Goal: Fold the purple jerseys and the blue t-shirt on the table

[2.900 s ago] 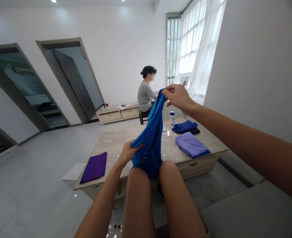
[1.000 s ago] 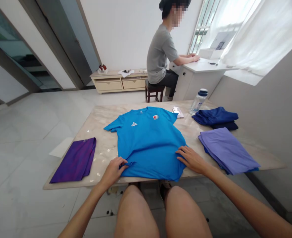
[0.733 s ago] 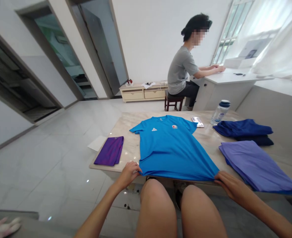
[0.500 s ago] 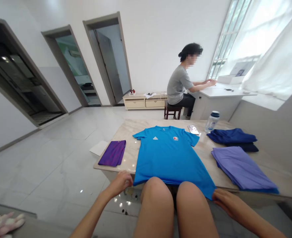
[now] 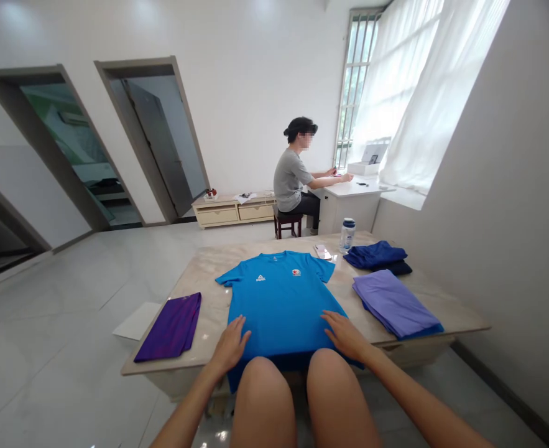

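Two hands (image 5: 231,347) (image 5: 346,335) flat on blue shirt (image 5: 281,298); hem behind knees (image 5: 261,381)

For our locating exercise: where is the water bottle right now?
Head view: the water bottle stands far back on the table, right of centre, between the phone and the dark blue clothes.
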Demonstrator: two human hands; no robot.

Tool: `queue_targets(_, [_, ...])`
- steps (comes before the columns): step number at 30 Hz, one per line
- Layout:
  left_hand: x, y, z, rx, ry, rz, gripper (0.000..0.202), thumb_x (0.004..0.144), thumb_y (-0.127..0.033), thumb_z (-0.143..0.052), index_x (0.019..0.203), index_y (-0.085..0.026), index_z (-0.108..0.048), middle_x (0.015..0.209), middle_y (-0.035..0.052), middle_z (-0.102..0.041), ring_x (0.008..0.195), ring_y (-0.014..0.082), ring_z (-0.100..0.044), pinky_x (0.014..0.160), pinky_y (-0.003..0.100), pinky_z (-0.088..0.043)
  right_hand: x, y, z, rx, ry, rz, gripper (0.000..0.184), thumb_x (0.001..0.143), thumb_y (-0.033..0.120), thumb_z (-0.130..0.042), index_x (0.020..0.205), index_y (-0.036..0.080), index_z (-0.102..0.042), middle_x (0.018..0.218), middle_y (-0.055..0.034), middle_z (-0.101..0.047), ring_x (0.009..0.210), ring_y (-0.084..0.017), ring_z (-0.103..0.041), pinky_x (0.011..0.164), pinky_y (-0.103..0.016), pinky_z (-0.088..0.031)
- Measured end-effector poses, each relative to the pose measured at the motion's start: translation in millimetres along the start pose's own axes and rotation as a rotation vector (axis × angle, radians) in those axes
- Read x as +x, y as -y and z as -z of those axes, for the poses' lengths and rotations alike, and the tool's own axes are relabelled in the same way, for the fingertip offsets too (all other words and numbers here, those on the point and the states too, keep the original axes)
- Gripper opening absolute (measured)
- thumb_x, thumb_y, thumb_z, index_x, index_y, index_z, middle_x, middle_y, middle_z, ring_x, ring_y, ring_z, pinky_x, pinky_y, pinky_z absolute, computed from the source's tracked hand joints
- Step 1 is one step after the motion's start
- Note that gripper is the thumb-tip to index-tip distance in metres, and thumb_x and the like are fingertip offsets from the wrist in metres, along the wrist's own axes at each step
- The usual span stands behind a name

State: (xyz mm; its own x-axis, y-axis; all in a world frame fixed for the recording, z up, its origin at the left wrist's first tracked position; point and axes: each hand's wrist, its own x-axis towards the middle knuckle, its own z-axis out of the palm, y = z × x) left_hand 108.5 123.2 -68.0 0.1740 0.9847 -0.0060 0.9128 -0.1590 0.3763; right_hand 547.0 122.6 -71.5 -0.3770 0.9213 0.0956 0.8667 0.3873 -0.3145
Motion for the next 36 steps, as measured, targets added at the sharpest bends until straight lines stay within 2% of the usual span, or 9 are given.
queue_targets(4, [23.9,4.8,-40.2,0.11,0.005,0.035,0.073,0.113,-0.051,-0.033,0.174,-0.011,-0.04,0.181,0.0164,-0.033,0.169,0.0344,-0.031,0.138,0.057,-0.025,34.1,-2.3,-36.8,-0.031,-0.025,-0.062,0.062,0.113,0.043,-0.04,0.167,0.016,-0.054,0.177,-0.0159,-0.043,0.165,-0.034,-0.039,0.135,-0.056,-0.033])
queue_targets(7, [36.2,12.4,-52.0,0.185,-0.089,0.017,0.07,0.114,-0.048,-0.029,0.176,-0.015,-0.037,0.182,0.0129,-0.032,0.171,0.0326,-0.028,0.14,0.057,-0.022,52.6,-5.6,-53.0,-0.073,-0.033,-0.169,0.067,0.114,0.049,-0.035,0.174,0.019,-0.044,0.182,-0.012,-0.032,0.17,-0.032,-0.028,0.138,-0.058,-0.024])
queue_targets(9, [47.0,16.5,-51.9,0.207,-0.142,0.006,0.069,0.115,-0.047,-0.029,0.176,-0.017,-0.038,0.182,0.0117,-0.034,0.17,0.0313,-0.029,0.14,0.056,-0.023,63.0,-8.1,-58.2,-0.105,-0.054,-0.21,0.068,0.115,0.051,-0.032,0.176,0.021,-0.039,0.184,-0.0093,-0.027,0.172,-0.032,-0.022,0.139,-0.059,-0.02])
queue_targets(12, [73.5,21.5,-45.4,0.21,-0.159,0.003,0.067,0.114,-0.044,-0.032,0.175,-0.018,-0.04,0.181,0.0118,-0.036,0.169,0.0311,-0.032,0.139,0.055,-0.023,82.7,-14.1,-59.3,-0.141,-0.048,-0.226,0.07,0.115,0.053,-0.03,0.177,0.021,-0.036,0.185,-0.008,-0.023,0.173,-0.031,-0.019,0.139,-0.059,-0.017])
queue_targets(19, [151.7,32.3,-34.1,0.228,-0.148,-0.001,0.067,0.114,-0.042,-0.033,0.174,-0.015,-0.041,0.18,0.0124,-0.039,0.168,0.0316,-0.034,0.139,0.055,-0.023,151.3,-34.2,-57.8,-0.177,-0.063,-0.235,0.071,0.116,0.054,-0.027,0.177,0.02,-0.037,0.184,-0.0099,-0.027,0.172,-0.032,-0.022,0.138,-0.059,-0.018])
queue_targets(24, [188.7,39.3,-32.6,0.243,-0.152,0.004,0.067,0.114,-0.042,-0.032,0.174,-0.013,-0.041,0.179,0.0145,-0.041,0.168,0.0325,-0.035,0.138,0.056,-0.023,193.4,-49.0,-61.0,-0.186,-0.07,-0.241,0.072,0.116,0.055,-0.026,0.177,0.019,-0.037,0.185,-0.0102,-0.027,0.172,-0.033,-0.021,0.139,-0.059,-0.016])
queue_targets(30, [204.7,46.8,-35.0,0.222,-0.178,-0.007,0.067,0.114,-0.042,-0.033,0.174,-0.016,-0.041,0.179,0.013,-0.04,0.167,0.0323,-0.035,0.138,0.055,-0.024,209.0,-62.9,-67.1,-0.182,-0.075,-0.201,0.073,0.116,0.056,-0.024,0.179,0.021,-0.03,0.186,-0.0091,-0.022,0.172,-0.034,-0.019,0.139,-0.06,-0.015])
queue_targets(33, [198.4,45.4,-35.6,0.211,-0.177,0.001,0.069,0.114,-0.043,-0.033,0.175,-0.013,-0.039,0.181,0.0131,-0.035,0.168,0.0337,-0.032,0.139,0.056,-0.023,202.6,-61.4,-67.6,-0.182,-0.084,-0.202,0.074,0.116,0.056,-0.023,0.181,0.022,-0.023,0.187,-0.008,-0.015,0.173,-0.033,-0.018,0.139,-0.06,-0.017])
queue_targets(36, [183.6,42.3,-36.2,0.195,-0.171,-0.005,0.069,0.113,-0.044,-0.033,0.175,-0.012,-0.039,0.181,0.0138,-0.036,0.169,0.035,-0.031,0.139,0.057,-0.023,188.7,-56.0,-67.6,-0.187,-0.08,-0.205,0.074,0.116,0.055,-0.023,0.181,0.021,-0.023,0.187,-0.0086,-0.016,0.173,-0.033,-0.017,0.138,-0.06,-0.018])
